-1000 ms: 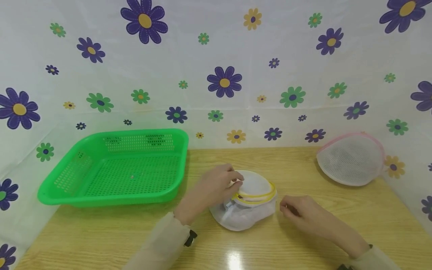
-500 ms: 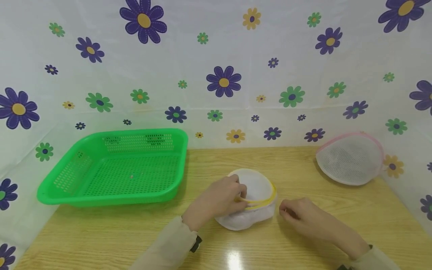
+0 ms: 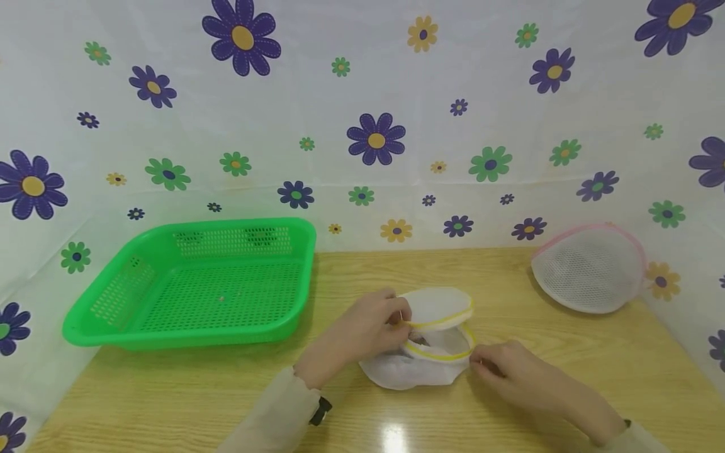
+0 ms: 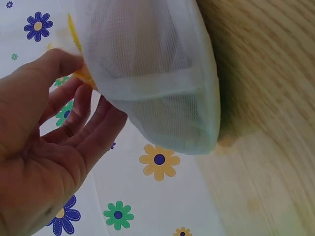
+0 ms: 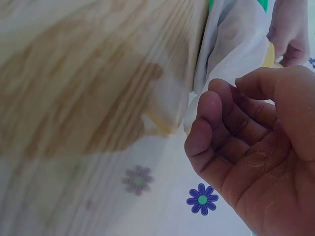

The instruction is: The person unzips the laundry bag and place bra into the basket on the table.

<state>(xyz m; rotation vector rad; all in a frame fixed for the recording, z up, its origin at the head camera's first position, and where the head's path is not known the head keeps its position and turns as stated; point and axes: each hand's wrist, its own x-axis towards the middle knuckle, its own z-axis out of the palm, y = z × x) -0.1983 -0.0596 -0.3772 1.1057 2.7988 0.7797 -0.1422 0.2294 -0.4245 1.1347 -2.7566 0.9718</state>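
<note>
The white mesh bag (image 3: 404, 371) sits on the wooden table (image 3: 510, 270), its yellow-edged mouth gaping and its flap (image 3: 436, 305) raised. The left hand (image 3: 370, 327) pinches the yellow edge (image 3: 438, 357) near its left end. The right hand (image 3: 512, 374), fingers curled, is at the bag's right side; whether it grips anything cannot be told. Tabletop stretches leftward to the green basket (image 3: 187, 341) and rightward to the pink-edged bag (image 3: 589, 270).

You face a white, faintly creased sheet (image 3: 317, 107) printed with purple, green and yellow flowers (image 3: 376, 139); it spans the back and both sides of your wood-grain table (image 3: 170, 402), whose glossy top shows a bright reflection (image 3: 394, 437) near you.
</note>
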